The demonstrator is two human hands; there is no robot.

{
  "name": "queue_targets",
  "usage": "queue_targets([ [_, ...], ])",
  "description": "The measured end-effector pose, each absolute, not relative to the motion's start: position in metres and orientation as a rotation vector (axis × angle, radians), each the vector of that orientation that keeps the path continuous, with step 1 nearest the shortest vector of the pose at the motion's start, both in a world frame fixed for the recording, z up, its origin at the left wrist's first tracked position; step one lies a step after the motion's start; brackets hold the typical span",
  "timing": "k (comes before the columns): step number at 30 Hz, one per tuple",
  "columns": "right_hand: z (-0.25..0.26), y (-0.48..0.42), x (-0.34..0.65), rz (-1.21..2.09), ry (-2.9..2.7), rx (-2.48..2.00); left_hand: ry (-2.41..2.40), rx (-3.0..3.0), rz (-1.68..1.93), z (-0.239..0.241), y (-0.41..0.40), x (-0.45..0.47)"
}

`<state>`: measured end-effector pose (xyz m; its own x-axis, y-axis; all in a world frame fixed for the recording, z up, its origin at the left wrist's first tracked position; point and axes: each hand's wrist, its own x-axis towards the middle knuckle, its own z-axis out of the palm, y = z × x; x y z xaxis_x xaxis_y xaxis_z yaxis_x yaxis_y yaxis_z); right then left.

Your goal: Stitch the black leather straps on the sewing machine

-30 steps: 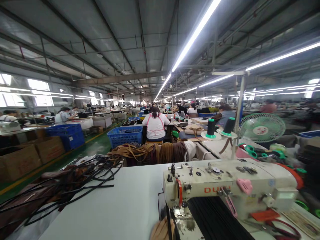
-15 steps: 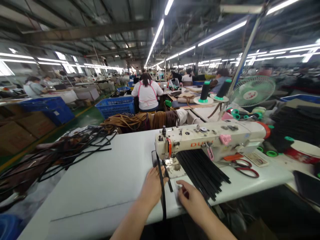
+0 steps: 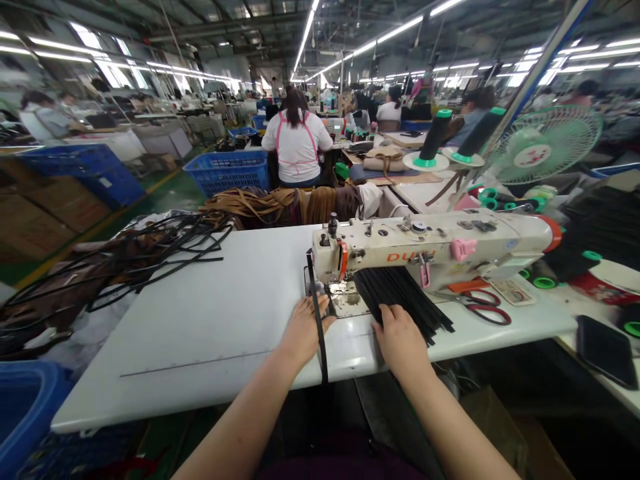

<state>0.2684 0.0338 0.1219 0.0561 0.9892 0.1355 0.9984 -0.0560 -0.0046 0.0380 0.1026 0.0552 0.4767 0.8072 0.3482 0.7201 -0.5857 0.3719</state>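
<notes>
A cream sewing machine stands on the white table. My left hand lies on the table just left of the needle plate, fingers pressed on a long black strap that runs from the needle over the table's front edge. My right hand rests on the near end of a bundle of black straps lying under the machine's arm, fingers curled down onto them.
Red-handled scissors lie right of the bundle. A heap of black and brown straps covers the table's left end. Thread cones, a green fan, blue crates and a seated person in white are behind. A dark phone lies at right.
The view has tilted down from the hall to the table. Both my hands have come into sight; the right one moved forward onto the black strap bundle.
</notes>
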Motion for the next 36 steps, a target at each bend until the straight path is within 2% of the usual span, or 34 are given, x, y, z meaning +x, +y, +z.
queue_targets([
  [8,0.122,0.039,0.257,-0.245,-2.168,-2.241,1.324,2.563,0.717,0.060,0.101,0.038],
  [15,0.119,0.038,0.259,-0.168,-2.130,-2.253,1.335,2.495,0.739,0.064,0.103,0.039],
  [24,0.117,0.025,0.266,0.684,-1.663,-1.947,1.333,2.385,0.829,0.056,0.109,0.040],
  [32,0.120,0.002,0.253,1.221,-1.452,-1.724,1.386,2.079,0.894,0.063,0.165,0.038],
  [36,0.120,0.001,0.239,1.266,-1.506,-1.648,1.318,1.994,0.950,0.076,0.193,0.044],
])
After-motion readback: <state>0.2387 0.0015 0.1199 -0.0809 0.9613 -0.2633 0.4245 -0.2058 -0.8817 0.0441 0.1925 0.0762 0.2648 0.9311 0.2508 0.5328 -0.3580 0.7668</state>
